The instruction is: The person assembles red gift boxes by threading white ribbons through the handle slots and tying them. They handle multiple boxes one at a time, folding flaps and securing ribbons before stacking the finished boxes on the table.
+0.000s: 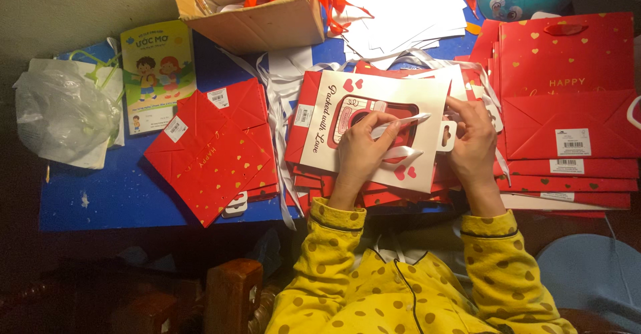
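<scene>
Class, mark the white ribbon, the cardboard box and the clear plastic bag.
white ribbon (pixel 407 122): head view, middle of the strip.
cardboard box (pixel 267 24): head view, front wall.
clear plastic bag (pixel 63 114): head view, crumpled middle.

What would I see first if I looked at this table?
You'd see red everywhere: flat red paper bags with gold hearts piled at the left and another red stack at the right, on a blue table. In the middle, the left hand pinches a white ribbon over a white gift bag, with the right hand at that bag's handle end. At the top, a cardboard box spills orange ribbons.
</scene>
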`<action>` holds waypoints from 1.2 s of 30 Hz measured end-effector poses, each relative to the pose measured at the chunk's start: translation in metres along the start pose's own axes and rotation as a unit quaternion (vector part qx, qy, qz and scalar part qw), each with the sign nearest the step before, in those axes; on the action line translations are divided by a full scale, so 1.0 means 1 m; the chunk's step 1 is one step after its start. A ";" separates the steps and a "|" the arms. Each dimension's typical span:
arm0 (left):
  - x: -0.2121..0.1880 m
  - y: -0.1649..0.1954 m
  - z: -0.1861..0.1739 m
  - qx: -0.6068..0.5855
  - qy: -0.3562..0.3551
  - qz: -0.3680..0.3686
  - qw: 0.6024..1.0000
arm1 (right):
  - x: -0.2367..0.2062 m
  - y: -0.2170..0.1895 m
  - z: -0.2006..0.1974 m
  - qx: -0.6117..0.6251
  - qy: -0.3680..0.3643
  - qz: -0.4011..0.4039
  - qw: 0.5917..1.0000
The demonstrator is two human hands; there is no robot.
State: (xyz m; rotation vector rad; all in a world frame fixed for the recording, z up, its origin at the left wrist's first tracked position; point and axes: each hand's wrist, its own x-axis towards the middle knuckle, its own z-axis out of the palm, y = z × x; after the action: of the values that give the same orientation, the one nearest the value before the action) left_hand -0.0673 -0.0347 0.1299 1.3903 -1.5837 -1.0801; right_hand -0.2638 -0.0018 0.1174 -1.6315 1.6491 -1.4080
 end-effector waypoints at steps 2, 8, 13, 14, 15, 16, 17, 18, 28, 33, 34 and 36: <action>0.000 0.000 -0.001 0.002 0.005 -0.001 1.000 | 0.000 0.001 0.001 0.012 -0.005 0.003 1.000; -0.001 0.003 -0.002 0.000 0.013 0.011 1.000 | -0.003 0.014 0.002 0.024 0.011 -0.023 0.999; -0.003 0.004 -0.002 -0.041 0.007 -0.002 0.999 | -0.003 0.021 -0.001 -0.066 0.063 -0.014 0.996; -0.003 0.004 -0.002 -0.056 0.001 -0.011 0.998 | -0.003 0.020 -0.001 -0.073 0.057 -0.016 0.996; -0.003 0.004 -0.002 -0.061 0.001 -0.011 0.998 | -0.004 0.018 -0.001 -0.079 0.051 -0.019 0.995; -0.003 0.004 -0.002 -0.067 0.001 -0.011 0.998 | -0.004 0.014 -0.001 -0.085 0.045 -0.023 0.995; -0.003 0.003 -0.002 -0.072 0.002 -0.011 0.997 | -0.003 0.011 0.000 -0.073 0.041 -0.033 0.996; -0.002 0.003 -0.002 -0.079 0.002 -0.005 0.997 | -0.002 0.007 0.001 -0.060 0.036 -0.042 0.997; -0.003 -0.007 -0.008 -0.110 -0.029 0.022 0.993 | -0.005 0.001 0.003 -0.032 0.021 -0.043 0.998; -0.001 -0.019 -0.007 -0.189 -0.073 0.024 0.979 | -0.003 0.016 0.001 -0.064 0.065 -0.028 0.995; 0.000 -0.021 -0.005 -0.199 -0.071 0.023 0.977 | -0.002 0.017 0.001 -0.046 0.078 -0.012 0.996; 0.001 -0.026 -0.002 -0.222 -0.073 0.018 0.972 | -0.001 0.015 0.000 -0.032 0.067 0.013 0.997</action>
State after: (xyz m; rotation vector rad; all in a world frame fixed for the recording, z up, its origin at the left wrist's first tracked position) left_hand -0.0567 -0.0372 0.1063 0.9966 -1.3485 -1.4369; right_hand -0.2707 -0.0042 0.1043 -1.5743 1.7999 -1.4966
